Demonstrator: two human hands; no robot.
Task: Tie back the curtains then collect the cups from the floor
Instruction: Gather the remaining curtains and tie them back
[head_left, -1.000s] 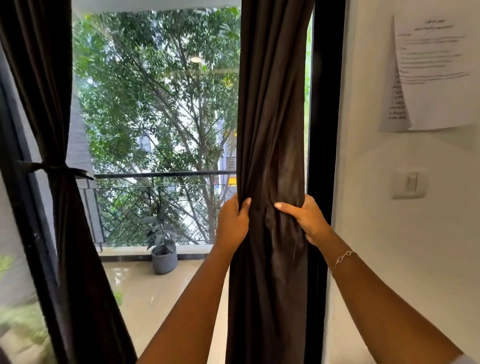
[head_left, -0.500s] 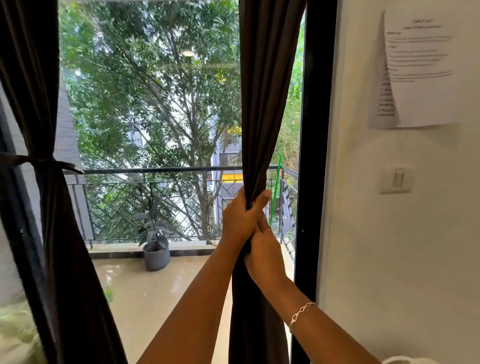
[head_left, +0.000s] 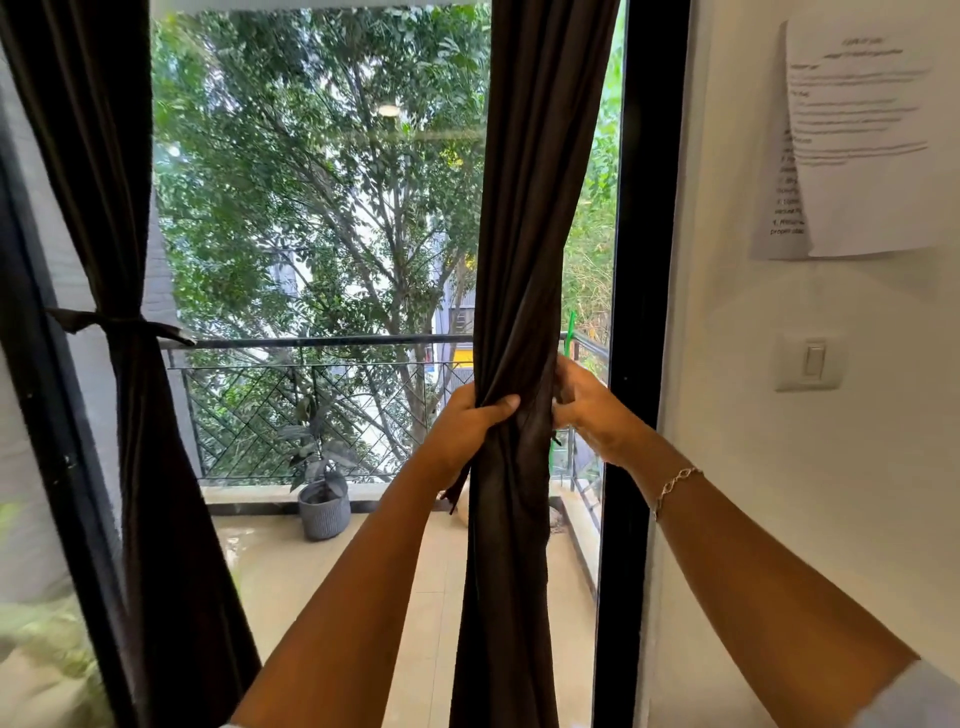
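The right dark brown curtain (head_left: 524, 234) hangs in front of the glass door, gathered into a narrow bundle at railing height. My left hand (head_left: 470, 423) grips the bundle from the left, thumb across its front. My right hand (head_left: 587, 410) is at the bundle's right edge with fingers curled against the cloth; whether it holds a tie strip is hidden. A loose end of dark fabric (head_left: 454, 493) dangles below my left hand. The left curtain (head_left: 130, 441) is tied back with a dark band (head_left: 122, 325). No cups are in view.
A black door frame (head_left: 631, 364) stands just right of the curtain. The white wall (head_left: 779, 519) carries a light switch (head_left: 813, 361) and taped papers (head_left: 862, 140). Outside, a potted plant (head_left: 322, 499) sits on the balcony floor by the railing (head_left: 311, 343).
My right hand moved from below my left hand, on the bundle's near side, out to the curtain's right edge. The curtain stays bunched in my left hand. The view shifted slightly.
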